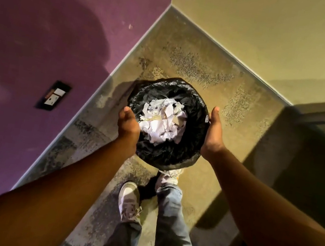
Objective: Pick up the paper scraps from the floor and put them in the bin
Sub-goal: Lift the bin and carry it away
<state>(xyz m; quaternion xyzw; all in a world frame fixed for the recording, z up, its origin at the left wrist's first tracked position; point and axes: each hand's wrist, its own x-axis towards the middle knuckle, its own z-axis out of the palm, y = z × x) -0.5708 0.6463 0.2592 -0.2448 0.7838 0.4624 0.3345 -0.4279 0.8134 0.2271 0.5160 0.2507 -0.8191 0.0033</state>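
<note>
**Head view: bin held in both hands, scraps inside**

Head view, looking down past both forearms into a room corner.

**Position of items**
- Bin (163, 154), round, lined with a black plastic bag: held between both hands over the speckled floor (190, 48), just ahead of the feet.
- Paper scraps (163, 120): piled loose in the middle of the liner. No further scraps visible on the exposed floor.

**Hand state**
- Left hand (128, 125): pressed against the left rim, thumb up over the edge.
- Right hand (215, 134): pressed against the right rim, thumb extended along it.
- Hands well apart, the bin's full width between them. Curl of the fingers round the bin wall not visible from above.

**Handling notes (judgement)**
- Load likely very light: torn paper only.
- Liner thin, glossy, probably slippery; grip through it onto the stiff rim, on opposite sides.
- Scraps loose and easily spilled or blown out; keep the opening level.

**Hidden or unclear**
- Bin wall, base and all fingers below the rim.
- Whether the bin rests on the floor or is lifted clear: cannot tell.
- Floor beneath the bin, arms and legs.
- Dark wall plate (54, 95) on the purple wall: details too small to read.
</note>
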